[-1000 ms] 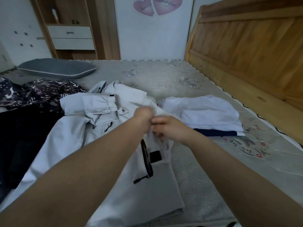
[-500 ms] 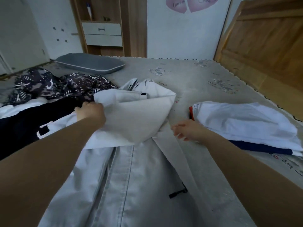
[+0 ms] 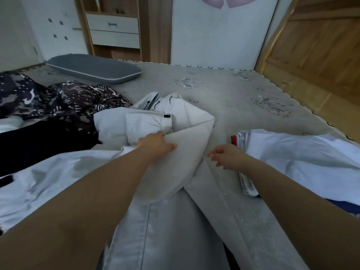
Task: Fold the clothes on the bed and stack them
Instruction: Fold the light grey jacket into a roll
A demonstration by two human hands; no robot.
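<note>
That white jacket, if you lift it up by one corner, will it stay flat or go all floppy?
Probably floppy: the white jacket already bends softly where the left hand grips its fold. It looks fairly light, and its loose sleeve would likely dangle.

No legible text. Pink heart stickers (image 3: 228, 1) on the white door carry script, cropped and blurred, unreadable. Small red marks on the mattress cover (image 3: 243, 88) beside the white jacket (image 3: 175, 152) unreadable too.

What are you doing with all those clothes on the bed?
A person is folding a white jacket on the bed. The left hand holds a folded-over flap of it, and the right hand hovers open just beside it. A folded white garment lies to the right. A patterned garment and a black one wait on the left.
</note>
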